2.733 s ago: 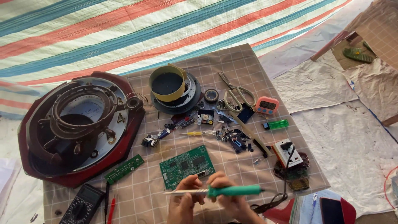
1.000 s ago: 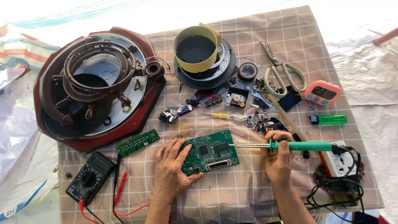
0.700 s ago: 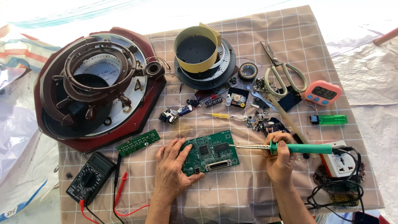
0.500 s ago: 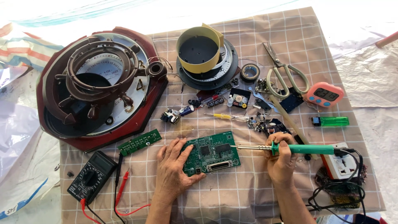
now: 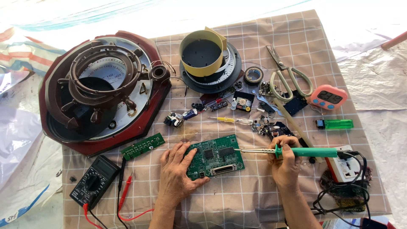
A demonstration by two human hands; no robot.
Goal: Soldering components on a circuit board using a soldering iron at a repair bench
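Checked cloth: circuit board under left hand.

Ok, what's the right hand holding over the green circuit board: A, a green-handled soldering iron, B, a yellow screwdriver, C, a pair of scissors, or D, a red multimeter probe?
A: the right hand grips a green-handled soldering iron with its tip on the green circuit board, which the left hand steadies.
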